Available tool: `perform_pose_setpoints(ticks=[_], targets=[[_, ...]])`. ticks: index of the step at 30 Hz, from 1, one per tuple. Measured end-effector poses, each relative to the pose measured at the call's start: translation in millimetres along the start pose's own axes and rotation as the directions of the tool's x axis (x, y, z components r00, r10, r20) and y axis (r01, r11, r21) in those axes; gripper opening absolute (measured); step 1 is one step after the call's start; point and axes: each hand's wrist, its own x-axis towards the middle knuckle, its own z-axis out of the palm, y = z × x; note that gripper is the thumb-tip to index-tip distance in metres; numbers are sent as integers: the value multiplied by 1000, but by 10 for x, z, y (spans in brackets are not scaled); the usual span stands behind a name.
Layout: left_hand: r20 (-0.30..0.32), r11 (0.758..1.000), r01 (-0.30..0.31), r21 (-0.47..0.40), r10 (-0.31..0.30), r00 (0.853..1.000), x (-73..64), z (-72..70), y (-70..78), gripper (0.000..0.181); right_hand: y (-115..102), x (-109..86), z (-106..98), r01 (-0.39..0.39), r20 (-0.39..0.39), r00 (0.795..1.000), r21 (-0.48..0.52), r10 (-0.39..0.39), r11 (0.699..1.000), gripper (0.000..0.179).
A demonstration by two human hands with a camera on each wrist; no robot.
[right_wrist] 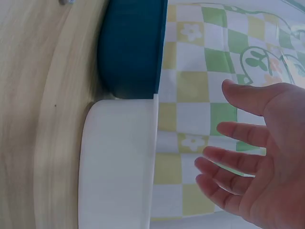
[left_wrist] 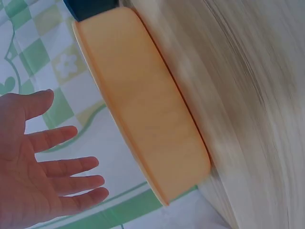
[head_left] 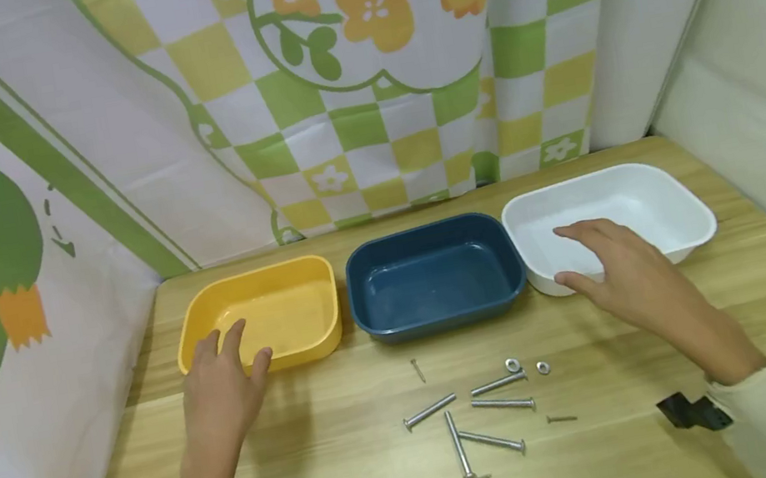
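Observation:
My left hand [head_left: 220, 389] hovers by the near edge of a yellow tray [head_left: 300, 312], fingers spread and nothing held. Over the near side of a white tray [head_left: 684, 222] is my right hand [head_left: 619, 267], its fingers also apart and holding nothing. Between those two trays stands a dark blue tray [head_left: 436, 281]. Several long bolts [head_left: 504, 404] lie loose on the wooden table, along with nuts [head_left: 513, 365] and small screws [head_left: 417, 370]. Both wrist views show the palms with relaxed fingers, in the air above the yellow tray [left_wrist: 143, 105] and the white tray [right_wrist: 119, 162].
Behind the trays hangs a checked, flowered cloth [head_left: 372, 131]. Printed white cloth walls [head_left: 750, 67] stand at both sides of the wooden table [head_left: 360, 463]. The three trays form a row along its far edge, the blue and white ones close together.

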Motion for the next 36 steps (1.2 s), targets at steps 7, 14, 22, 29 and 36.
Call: perform_pose_setpoints(ticks=[7,14,22,29,36], targets=[[9,1000,8,-5,-7,1000,21,-20,-123,52,-58,21,-10,-7,42,999,28,6,1000,51],[36,998,56,-31,-55,998,31,-55,-260,51,-103,30,10,-25,97,995,86,17,996,51],[89,989,143,-28,-140,986,60,-106,-444,54,-133,10,31,-24,125,992,138,7,990,50],[163,975,216,-49,-206,965,40,-167,-649,60,-128,-94,130,-8,159,987,237,-31,971,47],[182,972,226,-60,-212,960,17,-155,-731,60,-159,-208,237,-52,219,975,353,-29,934,45]])
